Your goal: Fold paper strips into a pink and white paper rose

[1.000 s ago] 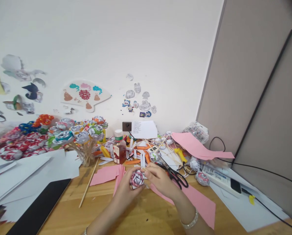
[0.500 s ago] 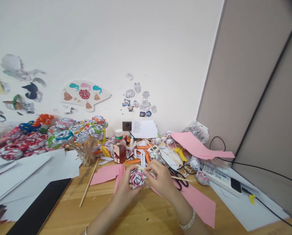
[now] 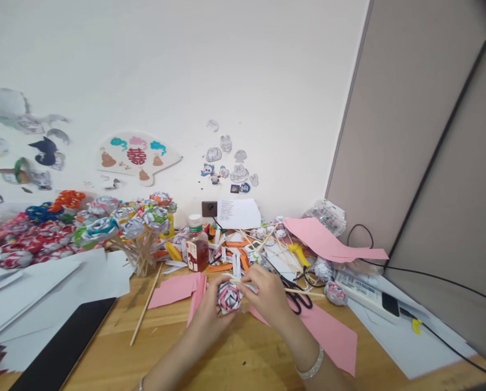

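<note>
My left hand (image 3: 207,315) cups a rolled paper rose (image 3: 228,296), pink, white and grey, just above the wooden desk (image 3: 243,353). My right hand (image 3: 269,297) is closed on a thin wooden skewer (image 3: 303,292) whose free end points right over the black scissors (image 3: 296,296). The right fingers meet the flower's right side. Pink paper sheets (image 3: 332,336) lie under and around both hands.
A bunch of paper roses on sticks (image 3: 139,228) stands at back left beside a small brown bottle (image 3: 196,251). White sheets (image 3: 43,293) and a black board (image 3: 63,347) lie left; a loose skewer (image 3: 146,305) lies between. A power strip (image 3: 365,296) with cables sits right.
My right hand has picked up a wooden skewer and brought it to the flower. The left hand keeps holding the rose in about the same place.
</note>
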`<move>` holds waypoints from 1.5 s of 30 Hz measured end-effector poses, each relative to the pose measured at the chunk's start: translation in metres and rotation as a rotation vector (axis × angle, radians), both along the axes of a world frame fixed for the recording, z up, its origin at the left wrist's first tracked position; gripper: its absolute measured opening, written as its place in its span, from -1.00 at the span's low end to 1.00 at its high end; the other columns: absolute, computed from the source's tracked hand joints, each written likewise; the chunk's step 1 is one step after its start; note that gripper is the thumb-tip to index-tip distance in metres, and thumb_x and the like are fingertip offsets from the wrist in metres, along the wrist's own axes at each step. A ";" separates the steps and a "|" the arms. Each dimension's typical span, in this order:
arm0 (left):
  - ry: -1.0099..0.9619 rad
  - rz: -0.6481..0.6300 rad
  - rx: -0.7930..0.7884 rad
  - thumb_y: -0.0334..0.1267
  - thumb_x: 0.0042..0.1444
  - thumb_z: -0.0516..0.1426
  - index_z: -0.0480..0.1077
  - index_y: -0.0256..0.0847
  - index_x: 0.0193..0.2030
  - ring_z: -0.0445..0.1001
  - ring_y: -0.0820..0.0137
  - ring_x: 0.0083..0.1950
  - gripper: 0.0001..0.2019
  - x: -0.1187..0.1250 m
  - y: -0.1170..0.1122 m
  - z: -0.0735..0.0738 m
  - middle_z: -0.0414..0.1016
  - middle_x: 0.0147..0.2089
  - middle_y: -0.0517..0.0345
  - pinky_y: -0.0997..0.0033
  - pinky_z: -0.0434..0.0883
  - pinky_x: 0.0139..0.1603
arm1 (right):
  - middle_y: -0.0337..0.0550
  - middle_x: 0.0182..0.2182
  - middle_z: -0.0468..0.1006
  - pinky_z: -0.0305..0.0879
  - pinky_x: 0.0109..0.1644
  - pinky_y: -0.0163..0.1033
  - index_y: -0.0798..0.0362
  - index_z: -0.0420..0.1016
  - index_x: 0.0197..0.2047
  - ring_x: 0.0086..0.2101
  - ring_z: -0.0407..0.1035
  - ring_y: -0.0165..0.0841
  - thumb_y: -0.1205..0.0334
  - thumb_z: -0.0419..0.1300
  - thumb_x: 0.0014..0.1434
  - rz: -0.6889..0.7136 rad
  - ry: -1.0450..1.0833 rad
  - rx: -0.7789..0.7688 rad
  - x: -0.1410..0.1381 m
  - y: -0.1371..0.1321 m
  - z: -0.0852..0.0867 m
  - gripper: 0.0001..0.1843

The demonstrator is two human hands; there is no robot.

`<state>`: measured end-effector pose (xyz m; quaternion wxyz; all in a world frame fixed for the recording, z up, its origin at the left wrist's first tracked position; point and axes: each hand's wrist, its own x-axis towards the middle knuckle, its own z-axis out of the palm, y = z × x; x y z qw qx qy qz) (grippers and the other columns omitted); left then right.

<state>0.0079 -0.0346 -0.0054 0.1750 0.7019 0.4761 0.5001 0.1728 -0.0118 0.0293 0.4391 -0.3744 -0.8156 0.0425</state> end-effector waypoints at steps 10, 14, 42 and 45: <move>-0.147 -0.046 -0.027 -0.40 -0.15 0.18 0.11 -0.13 0.13 0.42 0.19 0.07 -0.36 -0.001 -0.002 0.004 0.37 0.08 -0.06 0.18 0.41 0.00 | -0.24 -0.42 0.45 0.16 -0.33 -0.35 0.04 0.39 -0.41 -0.40 0.37 -0.39 0.25 0.17 0.15 -0.064 0.003 0.068 0.000 -0.001 -0.001 -0.89; -0.105 -0.038 -0.032 -0.41 -0.18 0.18 0.20 -0.14 0.07 0.43 0.18 0.05 -0.42 0.000 -0.003 0.007 0.42 0.03 -0.04 0.16 0.40 0.02 | -0.23 -0.42 0.45 0.15 -0.34 -0.34 0.03 0.39 -0.40 -0.41 0.36 -0.39 0.23 0.15 0.17 -0.064 -0.014 0.129 0.000 0.000 -0.002 -0.88; -0.030 -0.086 -0.139 -0.40 -0.16 0.14 0.28 -0.14 -0.16 0.47 0.25 -0.23 -0.66 0.009 -0.009 0.013 0.47 -0.25 0.16 0.28 0.43 -0.23 | -0.22 -0.49 0.43 0.09 -0.43 -0.33 0.05 0.38 -0.47 -0.49 0.34 -0.41 0.31 0.05 0.15 -0.040 -0.090 0.190 -0.004 -0.002 -0.002 -0.82; -0.050 -0.119 -0.138 -0.40 -0.14 0.14 0.27 -0.17 -0.14 0.46 0.28 -0.22 -0.65 0.010 -0.008 0.010 0.47 -0.22 0.12 0.31 0.42 -0.22 | -0.24 -0.47 0.46 0.10 -0.40 -0.35 0.03 0.44 -0.39 -0.46 0.35 -0.43 0.31 0.06 0.17 -0.011 -0.113 0.155 -0.003 0.000 -0.003 -0.84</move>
